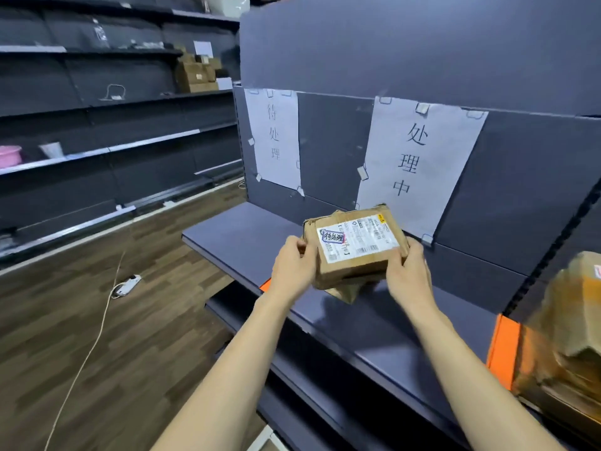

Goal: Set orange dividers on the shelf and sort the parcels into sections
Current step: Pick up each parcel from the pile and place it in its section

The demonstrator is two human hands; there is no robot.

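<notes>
Holding a labelled parcel [356, 247] over the shelf [390, 333].
Our left hand [292, 266] and right hand [410, 275] gripped its short ends, long axis running between them.

Single head-worn wide-angle view, looking forward and down along both forearms. Close to the grey shelf [247, 236], angled slightly rightward at its back panel; aisle floor [81, 304] at left.

Partly hidden from you: orange divider [265, 284], only a corner showing behind your left hand [292, 270]. Cut off at right edge: stacked parcels [566, 346], blurred. Shipping label [356, 239] fine print was too small to read.
</notes>
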